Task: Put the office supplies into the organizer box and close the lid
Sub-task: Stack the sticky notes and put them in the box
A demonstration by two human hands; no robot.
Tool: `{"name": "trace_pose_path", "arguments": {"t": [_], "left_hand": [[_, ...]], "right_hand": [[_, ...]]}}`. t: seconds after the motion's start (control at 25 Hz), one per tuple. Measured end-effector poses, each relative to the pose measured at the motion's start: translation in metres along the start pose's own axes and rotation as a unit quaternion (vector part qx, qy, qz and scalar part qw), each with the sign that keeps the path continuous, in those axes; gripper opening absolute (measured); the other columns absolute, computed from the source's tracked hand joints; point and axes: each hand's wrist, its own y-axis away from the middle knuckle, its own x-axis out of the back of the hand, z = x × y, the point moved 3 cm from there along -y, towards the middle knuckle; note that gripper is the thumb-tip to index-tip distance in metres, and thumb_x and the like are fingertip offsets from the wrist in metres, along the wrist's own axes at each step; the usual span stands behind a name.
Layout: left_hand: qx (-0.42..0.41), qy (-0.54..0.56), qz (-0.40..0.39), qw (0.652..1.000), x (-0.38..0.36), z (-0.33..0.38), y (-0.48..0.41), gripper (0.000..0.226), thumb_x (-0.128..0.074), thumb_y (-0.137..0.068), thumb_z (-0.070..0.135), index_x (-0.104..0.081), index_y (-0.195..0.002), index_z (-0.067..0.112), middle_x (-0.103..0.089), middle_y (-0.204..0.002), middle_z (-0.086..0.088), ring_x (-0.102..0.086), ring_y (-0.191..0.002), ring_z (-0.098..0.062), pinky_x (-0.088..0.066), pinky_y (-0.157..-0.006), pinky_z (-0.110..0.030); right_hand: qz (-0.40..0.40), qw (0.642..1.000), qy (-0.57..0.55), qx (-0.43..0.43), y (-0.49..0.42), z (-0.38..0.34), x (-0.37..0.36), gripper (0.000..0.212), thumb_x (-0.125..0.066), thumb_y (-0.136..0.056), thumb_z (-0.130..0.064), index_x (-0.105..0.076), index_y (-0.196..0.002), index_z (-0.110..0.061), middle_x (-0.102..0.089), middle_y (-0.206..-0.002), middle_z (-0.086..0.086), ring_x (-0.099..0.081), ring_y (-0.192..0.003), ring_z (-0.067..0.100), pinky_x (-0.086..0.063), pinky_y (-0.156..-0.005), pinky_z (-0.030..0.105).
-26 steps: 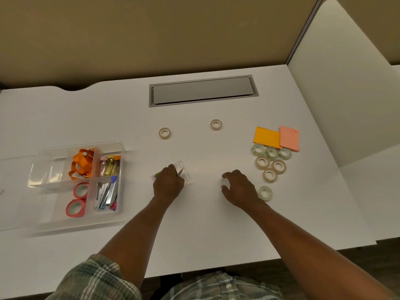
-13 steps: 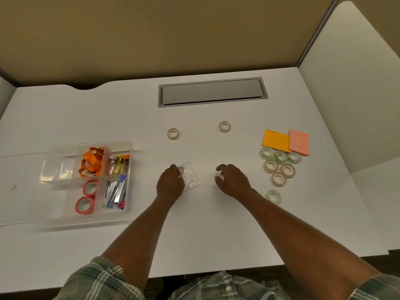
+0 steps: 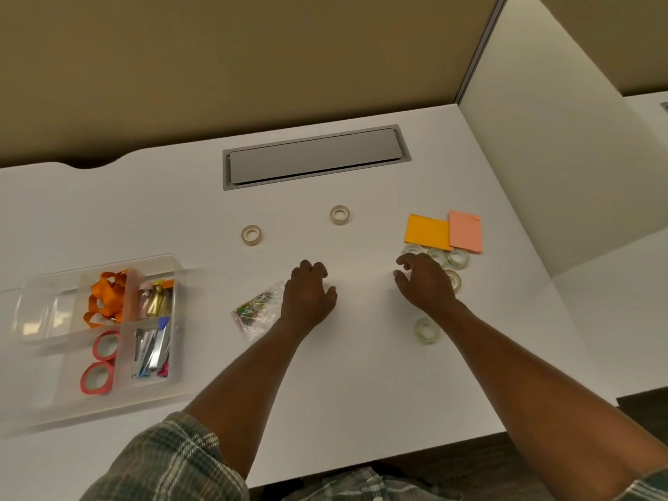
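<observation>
The clear organizer box (image 3: pixel 177 301) stands open at the left, holding orange ribbon (image 3: pixel 105 298), red tape rolls (image 3: pixel 97 379) and metal clips (image 3: pixel 151 352). A small clear bag of coloured paper clips (image 3: pixel 255 310) lies on the desk just left of my left hand (image 3: pixel 309 291), whose fingers are loosely curled and hold nothing. My right hand (image 3: pixel 424 283) hovers with spread fingers over a cluster of clear tape rolls (image 3: pixel 458 257). One clear roll (image 3: pixel 425 330) lies apart beside my right forearm. Orange sticky notes (image 3: pixel 426 233) and pink sticky notes (image 3: pixel 466 231) lie behind the cluster.
Two beige tape rolls (image 3: pixel 251 235) (image 3: pixel 339 215) lie mid-desk. A grey cable hatch (image 3: pixel 314 157) is set into the desk at the back. A white partition (image 3: pixel 542 175) borders the right side. The box's clear lid (image 3: pixel 21 374) lies open at the far left.
My left hand has let go of the paper clip bag and moved right of it. My right hand has moved right and back, over the clear tape rolls.
</observation>
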Motion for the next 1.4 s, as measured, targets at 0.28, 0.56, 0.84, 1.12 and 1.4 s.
{"name": "trace_pose_path", "arguments": {"t": [0.28,0.56,0.84,1.12,1.4], "left_hand": [[0.036,0.107,-0.054,0.992,-0.039,0.078,-0.05,0.024,-0.064,-0.083,0.036,-0.061,-0.1,0.019,-0.059,-0.103,-0.004,-0.061,-0.096,-0.022,-0.043,-0.074,-0.03],[-0.07,0.017,-0.072,0.995,-0.06,0.148,-0.09,0.035,-0.061,-0.085,0.031,-0.058,-0.115,0.013,-0.055,-0.115,-0.011,-0.056,-0.103,-0.029,-0.048,-0.079,-0.038],[-0.188,-0.109,-0.135,0.967,-0.081,0.18,-0.13,0.056,-0.058,-0.09,0.03,-0.042,-0.141,0.012,-0.033,-0.154,-0.015,-0.04,-0.134,-0.035,-0.043,-0.1,-0.048],[-0.218,-0.192,-0.157,0.944,-0.09,0.192,-0.153,0.062,-0.056,-0.091,0.042,-0.037,-0.144,0.014,-0.037,-0.151,-0.014,-0.042,-0.132,-0.035,-0.042,-0.098,-0.046],[-0.272,-0.2,-0.101,0.936,-0.082,0.205,-0.16,0.026,-0.051,-0.087,0.02,-0.054,-0.111,0.011,-0.061,-0.102,-0.012,-0.061,-0.091,-0.034,-0.034,-0.065,-0.034]], "right_hand": [[0.043,0.995,0.019,-0.091,-0.024,0.082,0.054,0.032,-0.061,-0.093,-0.029,-0.062,-0.121,-0.013,-0.06,-0.118,0.014,-0.06,-0.109,0.032,-0.049,-0.087,0.04],[0.002,0.994,0.016,-0.105,-0.052,0.114,0.067,0.054,-0.067,-0.09,-0.034,-0.049,-0.137,-0.015,-0.054,-0.136,0.011,-0.055,-0.122,0.031,-0.047,-0.096,0.042],[-0.069,0.99,0.097,-0.07,-0.088,0.116,0.062,0.065,-0.059,-0.091,-0.024,-0.032,-0.15,-0.015,-0.034,-0.155,0.016,-0.04,-0.135,0.04,-0.042,-0.104,0.049],[-0.059,0.977,0.203,0.001,-0.096,0.118,0.065,0.061,-0.057,-0.092,-0.033,-0.036,-0.146,-0.013,-0.05,-0.131,0.017,-0.056,-0.11,0.038,-0.051,-0.089,0.045],[-0.04,0.958,0.278,0.048,-0.092,0.12,0.074,0.039,-0.038,-0.098,-0.037,-0.05,-0.128,-0.016,-0.062,-0.117,0.007,-0.061,-0.105,0.03,-0.05,-0.083,0.038]]}}
